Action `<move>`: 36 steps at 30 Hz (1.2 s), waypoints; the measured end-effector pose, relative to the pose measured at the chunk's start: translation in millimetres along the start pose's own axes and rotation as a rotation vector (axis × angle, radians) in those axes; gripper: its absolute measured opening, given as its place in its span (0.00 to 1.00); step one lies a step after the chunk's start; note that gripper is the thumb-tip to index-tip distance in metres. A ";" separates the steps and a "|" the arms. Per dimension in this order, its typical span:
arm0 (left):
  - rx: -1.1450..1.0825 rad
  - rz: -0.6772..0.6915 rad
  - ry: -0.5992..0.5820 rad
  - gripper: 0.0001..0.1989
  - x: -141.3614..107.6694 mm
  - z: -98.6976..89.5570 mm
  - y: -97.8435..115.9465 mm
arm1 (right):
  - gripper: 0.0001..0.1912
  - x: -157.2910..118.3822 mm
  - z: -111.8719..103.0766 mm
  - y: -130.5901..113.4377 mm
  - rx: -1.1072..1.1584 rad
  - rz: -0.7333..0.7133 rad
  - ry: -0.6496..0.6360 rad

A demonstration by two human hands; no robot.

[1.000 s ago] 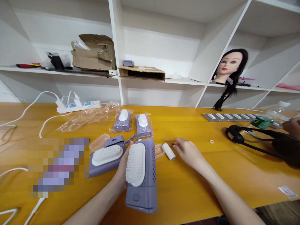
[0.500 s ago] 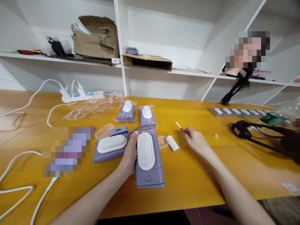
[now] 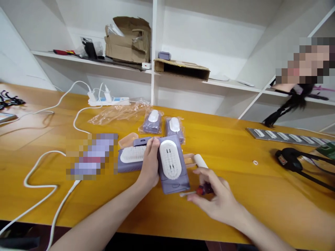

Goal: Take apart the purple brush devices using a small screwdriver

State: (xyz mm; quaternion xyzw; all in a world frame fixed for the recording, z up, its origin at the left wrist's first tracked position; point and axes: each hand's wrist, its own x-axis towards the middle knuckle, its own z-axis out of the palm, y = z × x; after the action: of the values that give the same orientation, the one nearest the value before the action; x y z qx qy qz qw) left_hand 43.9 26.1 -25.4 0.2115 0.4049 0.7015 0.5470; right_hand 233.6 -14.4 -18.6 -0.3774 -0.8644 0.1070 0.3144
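My left hand (image 3: pixel 150 165) grips a purple brush (image 3: pixel 174 185) by its left side, with its white oval bristle pad facing me. In my right hand (image 3: pixel 223 198), a small screwdriver (image 3: pixel 204 189) with a red and dark handle lies between the fingers. Its metal shaft points left, just below the brush's lower right corner. Behind my left hand, a second purple brush (image 3: pixel 131 166) lies on the table, partly covered. A peach-coloured tray (image 3: pixel 190 159) and a white cylindrical piece (image 3: pixel 201 161) sit to the right of the held brush.
Two bagged purple brushes (image 3: pixel 152 126) stand farther back, beside crumpled clear plastic (image 3: pixel 115 115). A white power strip (image 3: pixel 112 101) feeds cables at left. On the right are a small ring (image 3: pixel 255 162), a grey strip with white pieces (image 3: pixel 282 136) and a black strapped device (image 3: pixel 288 157).
My right hand has come left and nearer with the screwdriver, which now points at the brush's lower end. The held brush has tilted, and the view has shifted left.
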 end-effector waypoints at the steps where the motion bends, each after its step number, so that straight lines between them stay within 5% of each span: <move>1: -0.001 -0.019 -0.002 0.16 -0.9 1.2 -0.5 | 0.26 -0.4 5.9 1.9 -0.034 -0.005 -0.010; 7: -0.058 -0.316 -0.142 0.19 -9.9 3.3 3.3 | 0.30 -3.9 23.8 25.7 -0.182 -0.414 0.089; 13: -0.119 -0.749 -0.458 0.28 -21.4 0.3 -4.7 | 0.28 -5.8 23.2 34.8 -0.148 -0.274 0.153; 17: -0.173 -0.606 -0.304 0.25 -16.6 -1.7 -8.4 | 0.23 -1.7 12.9 22.3 -0.086 -0.164 0.107; 21: -0.264 -0.403 -0.258 0.24 -9.4 -3.9 -8.1 | 0.15 5.2 -6.5 14.2 -0.022 -0.026 -0.087; 25: -0.301 -0.293 -0.196 0.19 -6.4 -5.7 -13.6 | 0.07 10.1 -19.7 22.2 0.000 -0.085 -0.269; 31: -0.304 -0.209 -0.063 0.14 -3.9 -6.0 -18.7 | 0.11 6.7 -22.0 30.8 -0.272 -0.335 -0.107; 36: -0.286 -0.159 -0.025 0.15 -3.7 -6.1 -19.6 | 0.12 4.6 -20.4 30.6 -0.290 -0.334 -0.105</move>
State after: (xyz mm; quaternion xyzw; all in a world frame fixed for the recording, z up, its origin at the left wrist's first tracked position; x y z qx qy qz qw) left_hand 52.3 22.0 -44.1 0.1074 0.3096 0.7037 0.6305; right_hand 261.9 9.1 -13.5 -0.2643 -0.9364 -0.0523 0.2251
